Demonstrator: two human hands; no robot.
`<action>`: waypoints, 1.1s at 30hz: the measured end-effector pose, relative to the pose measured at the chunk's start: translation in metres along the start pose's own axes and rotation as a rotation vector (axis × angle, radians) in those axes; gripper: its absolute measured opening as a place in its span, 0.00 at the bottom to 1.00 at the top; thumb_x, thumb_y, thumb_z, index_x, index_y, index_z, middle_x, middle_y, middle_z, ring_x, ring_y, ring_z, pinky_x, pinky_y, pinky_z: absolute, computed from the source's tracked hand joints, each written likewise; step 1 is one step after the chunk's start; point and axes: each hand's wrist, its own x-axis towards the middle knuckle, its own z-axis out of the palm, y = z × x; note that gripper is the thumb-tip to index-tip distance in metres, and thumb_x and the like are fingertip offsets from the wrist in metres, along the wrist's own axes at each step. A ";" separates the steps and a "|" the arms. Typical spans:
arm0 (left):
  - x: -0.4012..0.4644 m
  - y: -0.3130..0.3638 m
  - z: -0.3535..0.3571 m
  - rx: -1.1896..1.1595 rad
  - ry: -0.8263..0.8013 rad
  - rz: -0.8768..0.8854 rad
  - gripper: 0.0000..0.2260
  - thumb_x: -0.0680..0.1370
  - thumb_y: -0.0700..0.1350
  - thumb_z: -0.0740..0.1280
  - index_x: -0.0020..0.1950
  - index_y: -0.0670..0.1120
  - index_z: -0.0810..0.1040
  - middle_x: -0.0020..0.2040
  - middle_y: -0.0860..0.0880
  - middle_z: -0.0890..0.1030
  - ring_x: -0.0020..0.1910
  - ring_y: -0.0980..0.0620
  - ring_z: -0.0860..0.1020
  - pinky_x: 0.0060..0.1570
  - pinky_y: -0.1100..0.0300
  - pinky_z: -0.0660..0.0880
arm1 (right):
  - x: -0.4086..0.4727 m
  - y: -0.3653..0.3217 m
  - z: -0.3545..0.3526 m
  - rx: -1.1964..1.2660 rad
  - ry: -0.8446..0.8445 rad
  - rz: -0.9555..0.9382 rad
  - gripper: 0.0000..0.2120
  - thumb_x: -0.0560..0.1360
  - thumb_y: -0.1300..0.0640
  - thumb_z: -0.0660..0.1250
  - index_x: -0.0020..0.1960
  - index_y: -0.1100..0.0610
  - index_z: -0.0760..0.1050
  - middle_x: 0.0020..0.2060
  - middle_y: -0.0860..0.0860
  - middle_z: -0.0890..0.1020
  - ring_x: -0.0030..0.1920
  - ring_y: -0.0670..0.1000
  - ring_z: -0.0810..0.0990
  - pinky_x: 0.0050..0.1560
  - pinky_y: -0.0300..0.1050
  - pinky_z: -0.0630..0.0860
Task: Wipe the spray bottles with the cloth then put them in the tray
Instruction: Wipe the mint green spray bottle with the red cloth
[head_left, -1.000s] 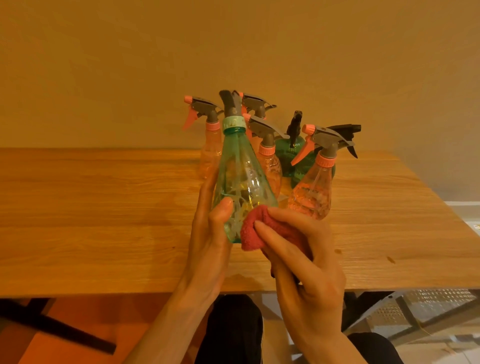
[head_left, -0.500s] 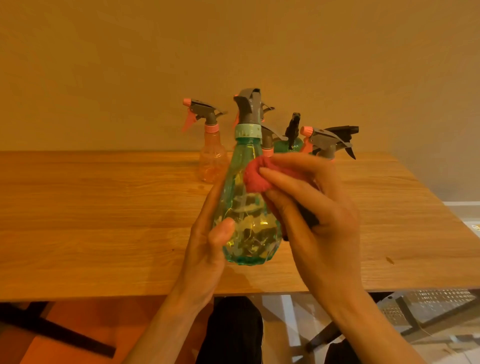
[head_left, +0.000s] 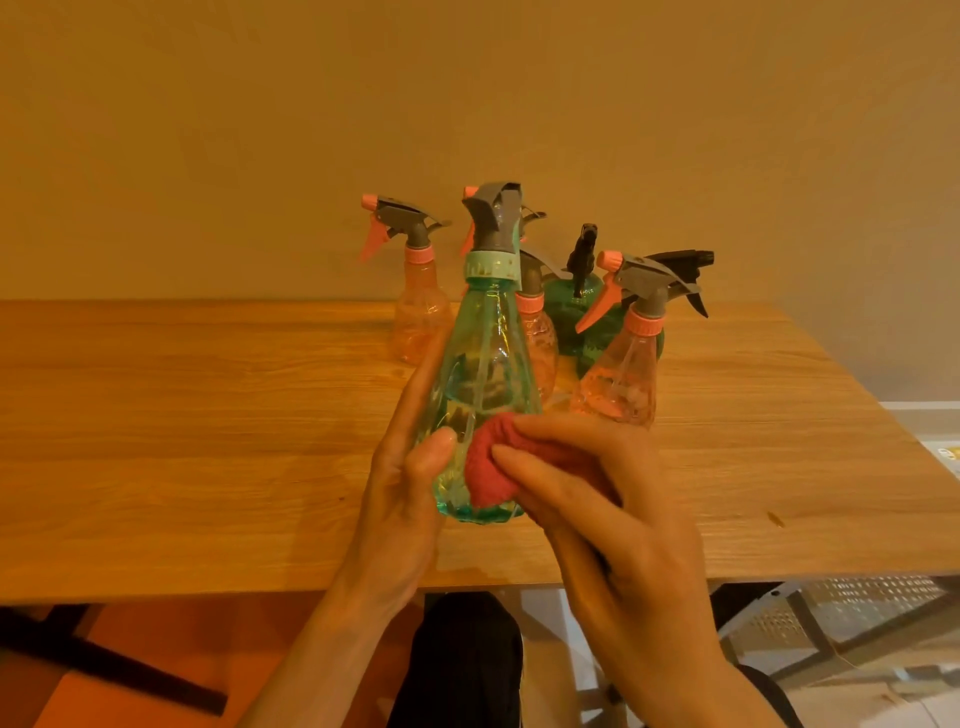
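My left hand (head_left: 402, 483) grips a clear green spray bottle (head_left: 483, 374) with a grey trigger head, upright above the wooden table (head_left: 208, 441). My right hand (head_left: 597, 499) holds a bunched red cloth (head_left: 485, 475) against the bottle's lower right side. Behind stand several more spray bottles: a pink one at the left (head_left: 418, 312), a pink one at the right (head_left: 623, 374), another pink one (head_left: 540, 338) partly hidden by the held bottle, and dark green ones (head_left: 574, 306) with black triggers. No tray is in view.
The wall runs along the table's far edge. A perforated metal frame (head_left: 857, 608) shows under the table's right corner. A dark bar (head_left: 104, 670) lies on the orange floor at lower left.
The right hand has drawn the cloth down from the bottle's shoulder to its lower body. The bottle stays in the left hand, turned slightly.
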 end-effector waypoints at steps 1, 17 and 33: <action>0.000 -0.001 0.000 0.010 -0.008 0.011 0.28 0.75 0.55 0.63 0.75 0.67 0.67 0.78 0.51 0.70 0.77 0.45 0.68 0.72 0.32 0.65 | -0.001 0.000 0.000 0.008 0.001 0.003 0.13 0.80 0.60 0.66 0.64 0.57 0.79 0.63 0.50 0.76 0.63 0.52 0.76 0.60 0.42 0.75; 0.002 -0.004 0.005 -0.007 -0.011 0.050 0.26 0.78 0.53 0.60 0.76 0.68 0.66 0.79 0.55 0.67 0.78 0.46 0.65 0.70 0.33 0.67 | 0.028 0.012 -0.001 0.044 0.118 0.087 0.14 0.78 0.61 0.68 0.64 0.58 0.80 0.61 0.55 0.78 0.57 0.54 0.80 0.52 0.47 0.80; -0.001 0.000 0.007 -0.184 0.065 -0.124 0.47 0.58 0.62 0.84 0.74 0.61 0.69 0.69 0.47 0.78 0.68 0.44 0.77 0.55 0.49 0.80 | 0.014 0.001 -0.005 0.279 0.091 0.240 0.12 0.78 0.56 0.67 0.61 0.54 0.81 0.60 0.50 0.80 0.59 0.48 0.80 0.56 0.40 0.77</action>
